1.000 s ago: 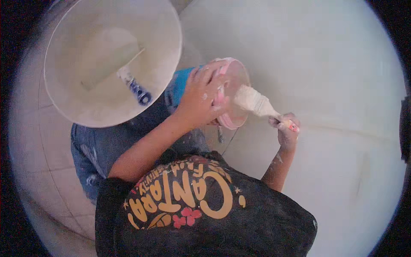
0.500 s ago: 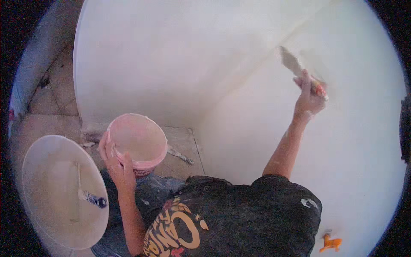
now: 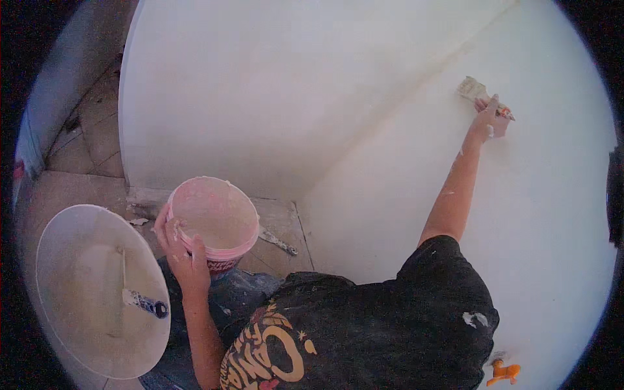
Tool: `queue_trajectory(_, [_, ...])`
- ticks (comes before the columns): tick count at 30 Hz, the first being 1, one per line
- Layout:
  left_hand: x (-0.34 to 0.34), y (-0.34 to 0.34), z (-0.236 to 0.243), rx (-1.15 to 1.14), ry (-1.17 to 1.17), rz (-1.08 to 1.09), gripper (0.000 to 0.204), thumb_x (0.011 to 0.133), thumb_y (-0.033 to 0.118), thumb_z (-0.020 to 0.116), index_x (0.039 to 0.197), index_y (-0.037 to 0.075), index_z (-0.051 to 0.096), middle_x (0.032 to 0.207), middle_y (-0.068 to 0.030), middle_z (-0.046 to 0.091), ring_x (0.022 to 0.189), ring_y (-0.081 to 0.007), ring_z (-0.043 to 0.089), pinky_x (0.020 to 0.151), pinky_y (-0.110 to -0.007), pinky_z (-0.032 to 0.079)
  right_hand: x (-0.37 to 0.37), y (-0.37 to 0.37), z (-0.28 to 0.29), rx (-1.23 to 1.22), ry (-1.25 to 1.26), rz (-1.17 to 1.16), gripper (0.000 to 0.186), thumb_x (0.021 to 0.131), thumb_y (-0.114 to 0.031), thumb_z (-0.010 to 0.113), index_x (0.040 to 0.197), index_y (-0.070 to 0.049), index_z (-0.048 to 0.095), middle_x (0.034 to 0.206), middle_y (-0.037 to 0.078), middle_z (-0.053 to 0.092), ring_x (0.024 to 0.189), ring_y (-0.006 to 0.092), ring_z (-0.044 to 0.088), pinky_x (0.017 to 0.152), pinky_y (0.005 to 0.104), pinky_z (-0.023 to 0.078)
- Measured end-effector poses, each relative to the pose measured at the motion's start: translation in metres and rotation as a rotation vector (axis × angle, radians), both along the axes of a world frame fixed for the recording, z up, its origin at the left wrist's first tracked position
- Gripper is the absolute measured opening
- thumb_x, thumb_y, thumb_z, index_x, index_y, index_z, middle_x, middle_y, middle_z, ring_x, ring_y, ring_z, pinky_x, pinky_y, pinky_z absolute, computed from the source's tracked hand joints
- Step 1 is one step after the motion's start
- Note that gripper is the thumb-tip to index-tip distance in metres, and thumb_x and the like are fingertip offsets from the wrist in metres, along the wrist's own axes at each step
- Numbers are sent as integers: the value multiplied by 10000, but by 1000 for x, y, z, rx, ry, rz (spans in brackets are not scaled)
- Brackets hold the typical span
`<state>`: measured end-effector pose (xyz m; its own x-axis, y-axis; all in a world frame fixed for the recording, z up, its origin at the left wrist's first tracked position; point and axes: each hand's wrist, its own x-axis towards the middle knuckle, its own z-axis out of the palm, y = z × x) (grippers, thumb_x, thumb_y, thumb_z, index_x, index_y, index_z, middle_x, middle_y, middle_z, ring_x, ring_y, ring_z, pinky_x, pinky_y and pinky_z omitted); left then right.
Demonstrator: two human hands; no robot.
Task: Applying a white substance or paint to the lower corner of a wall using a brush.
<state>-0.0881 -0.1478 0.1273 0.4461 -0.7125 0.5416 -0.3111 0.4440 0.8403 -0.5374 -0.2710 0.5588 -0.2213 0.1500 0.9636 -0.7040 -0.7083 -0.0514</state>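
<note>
My right hand [image 3: 491, 120] is closed round the handle of a wide flat paintbrush [image 3: 472, 89]. The arm is stretched out over the white wall on the right, and the pale bristles point up and left toward the corner line. Whether the bristles touch the wall I cannot tell. Lower down, my left hand [image 3: 184, 259] grips the near left side of a pink bucket [image 3: 192, 194], fingers on the outside and thumb by the rim. Pale paint or a similar coating shows inside the bucket.
A large white tub [image 3: 77, 229] stands at the left with a dark-handled paint roller [image 3: 152, 306] in it. On the tiled floor [image 3: 71, 188] by the pink bucket lies a paint-smeared hand tool [image 3: 279, 241]. An orange object [image 3: 504, 372] is at lower right.
My right hand and the brush have moved to the right and slightly up, away from the corner line, and the brush now shows its broad face. The left hand still holds the bucket.
</note>
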Motion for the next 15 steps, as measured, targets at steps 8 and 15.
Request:
queue_trajectory(8, [-2, 0, -2, -31, 35, 10, 524, 806, 204, 517, 1282, -5, 455, 1345, -204, 389, 1193, -361, 424, 1018, -465, 338, -98, -71, 20, -18, -127, -441, 310, 903, -106, 597, 1021, 82, 380, 793, 224, 637, 570, 238, 663, 536, 305, 613])
queue_trajectory(15, [0, 1, -3, 4, -43, 16, 554, 896, 397, 494, 1267, -12, 458, 1369, -189, 376, 1176, -326, 411, 1025, -451, 315, 13, 39, -32, -103, -154, -357, 321, 876, -311, 663, 877, -5, 566, 835, 104, 647, 689, 190, 639, 564, 318, 528])
